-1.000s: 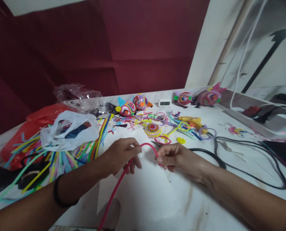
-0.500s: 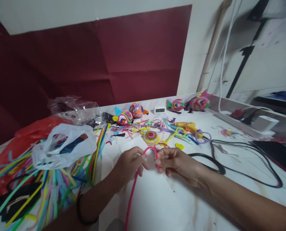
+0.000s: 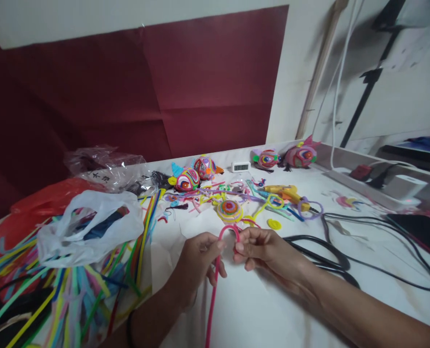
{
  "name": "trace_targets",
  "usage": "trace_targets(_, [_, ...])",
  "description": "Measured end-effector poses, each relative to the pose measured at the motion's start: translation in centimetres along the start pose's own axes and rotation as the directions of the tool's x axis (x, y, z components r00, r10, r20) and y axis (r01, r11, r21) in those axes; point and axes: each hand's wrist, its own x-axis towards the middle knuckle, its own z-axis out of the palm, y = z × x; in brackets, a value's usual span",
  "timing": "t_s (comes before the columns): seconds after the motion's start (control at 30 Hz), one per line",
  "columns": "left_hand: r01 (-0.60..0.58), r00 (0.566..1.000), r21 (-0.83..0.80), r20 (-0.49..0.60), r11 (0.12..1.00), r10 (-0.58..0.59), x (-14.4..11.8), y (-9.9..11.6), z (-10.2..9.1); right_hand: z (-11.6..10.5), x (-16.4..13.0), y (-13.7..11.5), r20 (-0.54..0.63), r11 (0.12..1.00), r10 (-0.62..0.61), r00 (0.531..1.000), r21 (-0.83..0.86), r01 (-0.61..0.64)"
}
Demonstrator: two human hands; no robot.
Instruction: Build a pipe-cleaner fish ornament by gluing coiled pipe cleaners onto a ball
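A white table (image 3: 273, 309) sits by a dark red wall. The left hand (image 3: 196, 261) and right hand (image 3: 262, 249) both pinch a long pink fuzzy pipe cleaner (image 3: 215, 285), bent into a loop between their fingertips. Just past the fingers lies a round rainbow coil (image 3: 229, 210).

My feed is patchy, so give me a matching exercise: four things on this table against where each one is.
Things:
1. pink pipe cleaner
2. white plastic bag
3. glue gun
4. small digital clock

Places:
A. far edge of the table, by the wall
B. on the heap of coloured stems at the left
C. pinched between left hand and right hand
D. right of the coiled disc, among loops

Pairs: 1-C, 2-B, 3-D, 4-A
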Motion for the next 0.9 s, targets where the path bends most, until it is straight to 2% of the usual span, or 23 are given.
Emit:
trace_targets(0.23, [0.056, 0.996, -0.114, 0.082, 0.992, -0.047, -0.4, 0.1, 0.0, -0.1, 0.0, 0.6, 0.017, 1.000, 0.002, 1.000, 0.001, -0.002])
trace_targets(0.4, [0.092, 0.988, -0.172, 0.142, 0.981, -0.067, -0.7, 1.2, -0.5, 0.2, -0.2, 0.1, 0.070, 1.000, 0.010, 0.997, -0.001, -0.010])
trace_targets(0.53, [0.113, 0.987, -0.191, 0.135, 0.975, -0.088, -0.7, 2.6, -0.6, 0.7, 0.0, -1.2, 0.089, 1.000, -0.020, 0.996, 0.004, 0.020])
trace_targets(0.67, [0.064, 0.995, -0.179, 0.083, 0.982, -0.050, -0.5, 4.4, -0.5, 1.7, 0.4, -2.9, 0.098, 0.995, -0.098, 0.990, 0.033, 0.095])
trace_targets(0.8, [-0.032, 0.999, -0.143, 0.029, 0.989, 0.037, 0.2, 6.0, -0.9, 3.0, 0.9, -4.9, 0.071, 0.975, -0.185, 0.980, 0.136, 0.174])
trace_targets(0.9, [-0.097, 0.995, -0.117, 0.003, 0.988, 0.098, 0.8, 7.0, -1.4, 3.7, 1.2, -6.3, 0.085, 0.967, -0.224, 0.971, 0.144, 0.210])
